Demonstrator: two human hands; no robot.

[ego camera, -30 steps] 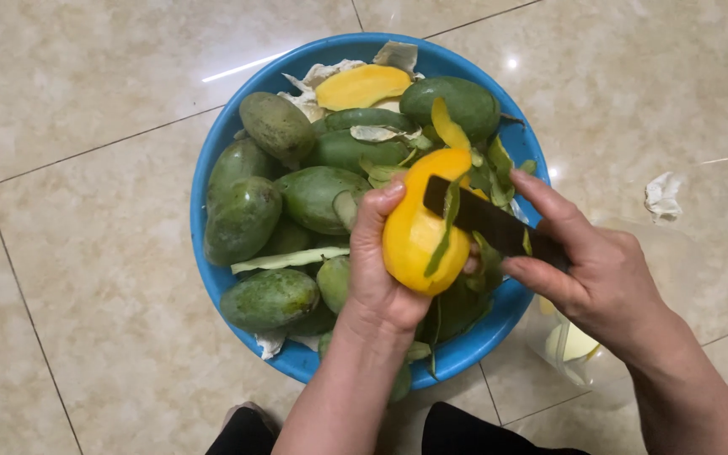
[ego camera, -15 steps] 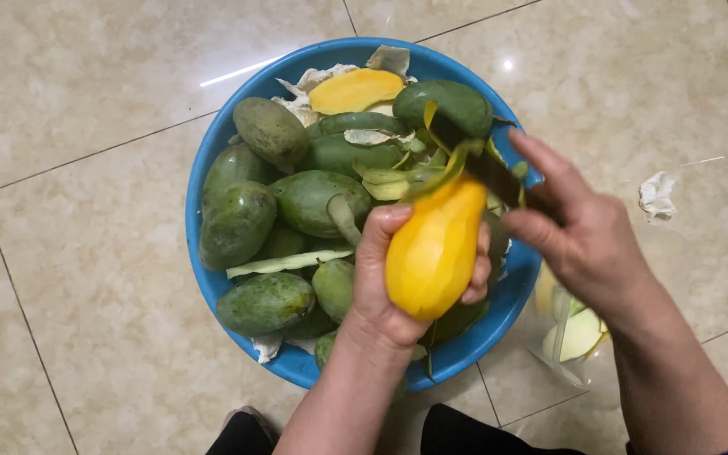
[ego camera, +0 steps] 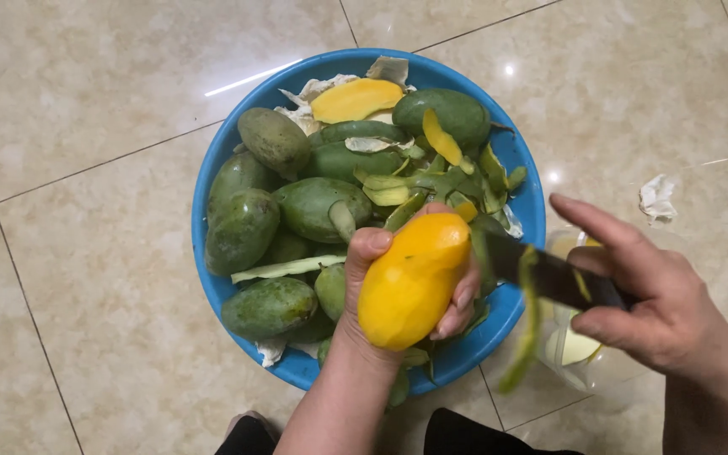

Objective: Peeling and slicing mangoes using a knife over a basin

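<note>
Two bare forearms, no sleeves, no rings or watch, dark trousers (ego camera: 465,434) at the knees

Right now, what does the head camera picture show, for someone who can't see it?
The left hand holds a peeled yellow mango over a blue basin of green mangoes and peels. The right hand holds a dark knife, a green peel strip dangling from it.
</note>
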